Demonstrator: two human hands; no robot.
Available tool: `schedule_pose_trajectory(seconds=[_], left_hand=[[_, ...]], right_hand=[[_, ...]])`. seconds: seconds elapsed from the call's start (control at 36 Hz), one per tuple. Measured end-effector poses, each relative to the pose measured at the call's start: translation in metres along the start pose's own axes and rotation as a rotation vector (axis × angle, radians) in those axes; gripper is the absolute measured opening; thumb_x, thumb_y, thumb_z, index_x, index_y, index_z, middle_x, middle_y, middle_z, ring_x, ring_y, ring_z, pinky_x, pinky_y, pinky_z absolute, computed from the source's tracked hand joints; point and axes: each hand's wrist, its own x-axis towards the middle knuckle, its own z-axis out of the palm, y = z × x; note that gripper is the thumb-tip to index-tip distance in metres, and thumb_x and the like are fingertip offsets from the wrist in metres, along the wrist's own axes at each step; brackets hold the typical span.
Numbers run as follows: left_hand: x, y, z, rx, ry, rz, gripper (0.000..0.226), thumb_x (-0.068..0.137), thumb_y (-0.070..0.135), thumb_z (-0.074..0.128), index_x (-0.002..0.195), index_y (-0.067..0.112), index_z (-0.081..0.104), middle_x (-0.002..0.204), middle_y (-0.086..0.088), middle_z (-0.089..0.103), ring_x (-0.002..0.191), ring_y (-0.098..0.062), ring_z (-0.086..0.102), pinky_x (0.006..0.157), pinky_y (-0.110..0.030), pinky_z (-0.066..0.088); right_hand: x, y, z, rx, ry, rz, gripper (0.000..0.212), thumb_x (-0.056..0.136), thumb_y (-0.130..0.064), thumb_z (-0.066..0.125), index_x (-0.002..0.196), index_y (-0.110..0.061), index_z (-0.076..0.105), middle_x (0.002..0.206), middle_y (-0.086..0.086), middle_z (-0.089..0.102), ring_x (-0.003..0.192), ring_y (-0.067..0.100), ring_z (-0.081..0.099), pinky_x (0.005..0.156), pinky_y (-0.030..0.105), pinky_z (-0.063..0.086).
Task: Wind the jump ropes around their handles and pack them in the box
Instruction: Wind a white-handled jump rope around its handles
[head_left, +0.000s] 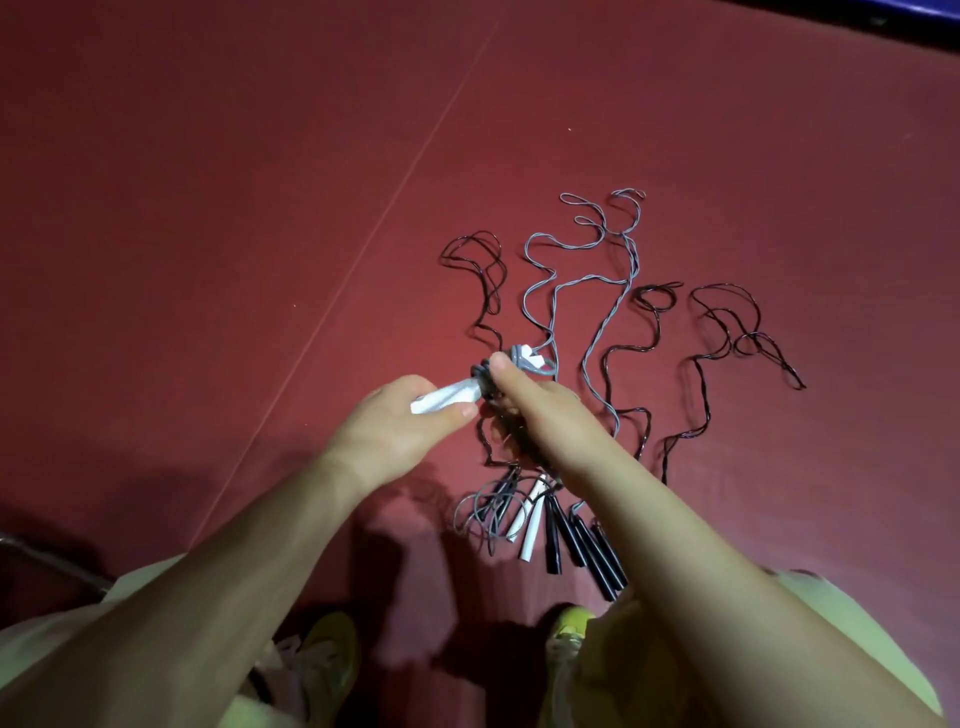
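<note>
Left hand (400, 421): fingers curled round white handles (447, 402).
Right hand (530, 410): thumb pinching grey cord (582, 291) coils at the handle tip.
Axis: handles run left-right between hands; loose cord trails away over the red floor (208, 182).
Box: not visible.

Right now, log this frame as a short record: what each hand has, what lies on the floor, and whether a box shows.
left hand: grips white handles
right hand: thumb presses wound grey cord against the handles
loose ropes: dark and grey cords snaking over the red floor, unwound
floor handles: white and black ones lying side by side near the person's feet
box: none in view
stage: one rope being wound, others untouched
</note>
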Motion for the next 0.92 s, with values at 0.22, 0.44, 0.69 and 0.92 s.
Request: schedule_pose_trajectory(seconds=[0.22,0.44,0.69,0.92], left_hand=[[-0.002,0.005,0.000,-0.173,-0.178,-0.012,0.041,0.072,0.052,0.071,0.081,0.014,0.057,0.070,0.005,0.055,0.067,-0.015,0.048,0.063,-0.030,0.036],[-0.013,0.014,-0.011,-0.849,-0.848,-0.352,0.081,0.072,0.071,0.030,0.089,0.008,0.077,0.092,-0.020,0.071,0.075,-0.031,0.069,0.062,-0.039,0.055],[-0.008,0.011,-0.008,-0.846,-0.832,-0.330,0.072,0.076,0.065,0.032,0.074,0.006,0.073,0.059,-0.008,0.054,0.047,-0.022,0.051,0.044,-0.021,0.032],[-0.005,0.005,0.001,-0.577,-0.549,-0.248,0.065,0.097,0.056,0.023,0.073,0.009,0.062,0.053,-0.004,0.053,0.042,-0.020,0.047,0.042,-0.021,0.025]], right_hand=[[0.002,-0.001,0.000,0.083,0.044,-0.091,0.038,0.090,-0.043,0.054,0.063,-0.016,0.052,0.053,0.000,0.046,0.045,0.017,0.035,0.050,0.030,0.025],[0.004,0.002,-0.001,0.222,-0.108,-0.190,0.030,0.077,-0.040,0.040,0.068,-0.012,0.048,0.050,0.005,0.040,0.048,0.020,0.034,0.053,0.035,0.024],[0.003,-0.002,-0.005,0.236,-0.239,-0.120,0.036,0.080,-0.040,0.042,0.078,-0.008,0.058,0.061,0.009,0.052,0.055,0.020,0.044,0.056,0.030,0.036],[-0.001,-0.003,-0.010,0.053,-0.190,-0.034,0.039,0.105,-0.030,0.038,0.082,-0.006,0.059,0.066,0.003,0.059,0.050,0.016,0.047,0.044,0.023,0.040]])
